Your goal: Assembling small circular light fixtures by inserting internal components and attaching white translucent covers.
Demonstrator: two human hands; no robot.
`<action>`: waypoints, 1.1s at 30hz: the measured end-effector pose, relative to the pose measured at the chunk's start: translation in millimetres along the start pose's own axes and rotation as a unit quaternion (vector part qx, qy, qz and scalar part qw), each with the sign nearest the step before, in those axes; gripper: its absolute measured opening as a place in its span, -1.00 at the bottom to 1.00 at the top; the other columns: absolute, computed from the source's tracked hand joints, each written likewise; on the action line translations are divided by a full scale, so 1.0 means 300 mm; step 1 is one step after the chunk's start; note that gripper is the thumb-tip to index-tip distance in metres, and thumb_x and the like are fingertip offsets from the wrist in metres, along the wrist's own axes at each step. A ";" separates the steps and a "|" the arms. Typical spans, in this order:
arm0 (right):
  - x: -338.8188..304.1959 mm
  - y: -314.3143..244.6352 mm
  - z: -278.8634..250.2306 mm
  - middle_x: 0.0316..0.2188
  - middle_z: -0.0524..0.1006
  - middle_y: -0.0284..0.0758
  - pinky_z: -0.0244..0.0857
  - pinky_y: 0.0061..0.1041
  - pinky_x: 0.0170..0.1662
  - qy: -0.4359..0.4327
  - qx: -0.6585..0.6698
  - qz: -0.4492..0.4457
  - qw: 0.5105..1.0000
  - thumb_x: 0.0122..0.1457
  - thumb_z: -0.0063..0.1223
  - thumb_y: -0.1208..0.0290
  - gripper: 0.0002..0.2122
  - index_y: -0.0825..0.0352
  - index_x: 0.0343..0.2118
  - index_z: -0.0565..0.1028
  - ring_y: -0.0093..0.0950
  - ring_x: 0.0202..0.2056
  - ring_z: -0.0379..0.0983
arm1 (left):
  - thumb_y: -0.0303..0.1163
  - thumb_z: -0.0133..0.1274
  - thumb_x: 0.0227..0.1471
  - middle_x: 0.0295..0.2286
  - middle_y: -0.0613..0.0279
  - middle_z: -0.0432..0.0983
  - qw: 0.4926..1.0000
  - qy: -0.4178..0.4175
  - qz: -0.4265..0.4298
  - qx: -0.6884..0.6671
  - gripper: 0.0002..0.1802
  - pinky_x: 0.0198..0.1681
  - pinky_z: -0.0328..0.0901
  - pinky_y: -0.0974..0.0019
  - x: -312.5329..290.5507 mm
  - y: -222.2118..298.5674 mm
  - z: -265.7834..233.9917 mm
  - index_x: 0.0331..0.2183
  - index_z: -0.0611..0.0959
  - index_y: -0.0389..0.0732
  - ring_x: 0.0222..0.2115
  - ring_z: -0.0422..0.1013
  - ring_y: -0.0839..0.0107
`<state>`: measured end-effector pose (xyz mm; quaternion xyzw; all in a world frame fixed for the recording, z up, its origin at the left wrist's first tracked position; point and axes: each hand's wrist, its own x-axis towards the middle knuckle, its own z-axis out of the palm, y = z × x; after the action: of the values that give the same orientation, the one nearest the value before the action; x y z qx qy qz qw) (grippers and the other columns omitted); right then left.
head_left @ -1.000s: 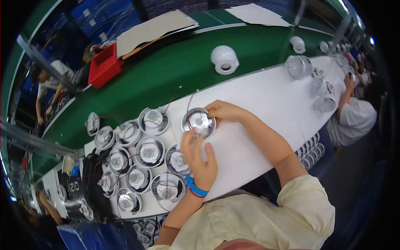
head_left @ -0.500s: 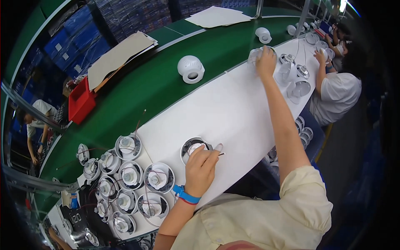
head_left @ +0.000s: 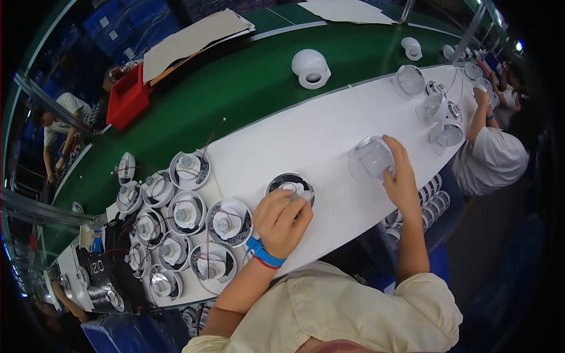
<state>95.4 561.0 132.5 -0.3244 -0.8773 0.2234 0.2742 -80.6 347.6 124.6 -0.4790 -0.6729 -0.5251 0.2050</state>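
Observation:
My right hand grips a clear dome-shaped cover by its right side, over the white worktop. My left hand is closed at the near side of a round white lamp unit with a dark inside. Its fingers are pressed together around the unit's pale centre piece, which they partly hide. Left of this hand stand several similar lamp units, each with a clear bulb-like centre and thin wires. More clear covers sit at the far right of the worktop.
A green conveyor belt runs behind the white worktop, carrying white rounded housings. A red bin and cardboard sheets lie along its far side. Co-workers sit at the right; one person is nearby. White rings are stacked below.
My right hand has come back from the far right with a clear cover, nearer to my left hand. My left hand stays at the lamp unit. The whole view has shifted.

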 end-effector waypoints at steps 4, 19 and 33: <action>0.002 -0.041 -0.134 0.29 0.08 -0.31 0.29 -0.23 0.10 -0.266 0.189 0.105 0.939 -0.12 0.10 0.71 -0.17 0.16 0.30 0.08 -0.26 0.13 0.26 | -0.60 0.30 -0.34 -0.56 0.25 0.41 0.999 0.015 0.038 0.000 -0.78 -0.33 0.40 0.20 -0.014 -0.019 0.014 -0.52 0.63 -0.18 -0.46 0.40 0.24; -0.041 0.008 0.277 0.13 0.30 -0.25 0.19 -0.39 0.17 -0.229 0.670 0.188 0.681 -0.24 0.39 -0.06 -0.02 0.28 0.24 0.15 -0.37 0.15 0.26 | -0.40 0.31 -0.22 -0.60 0.35 0.31 0.998 0.022 -0.045 0.027 -0.81 -0.12 0.17 0.14 -0.030 -0.028 0.036 -0.48 0.61 -0.10 -0.46 0.28 0.26; -0.169 -0.168 0.207 0.05 0.33 -0.24 0.19 -0.43 0.11 -0.271 0.600 0.109 0.745 -0.27 0.37 -0.10 0.02 0.32 0.24 0.13 -0.40 0.09 0.28 | -0.43 0.28 -0.23 -0.53 0.38 0.39 0.994 -0.051 0.047 0.083 -0.83 0.07 0.06 -0.03 -0.023 0.001 0.022 -0.46 0.63 -0.08 -0.32 0.37 0.36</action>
<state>66.3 477.8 97.5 -0.1121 -0.5587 0.8104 0.1365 -75.7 350.5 117.0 -0.5179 -0.7001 -0.4323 0.2339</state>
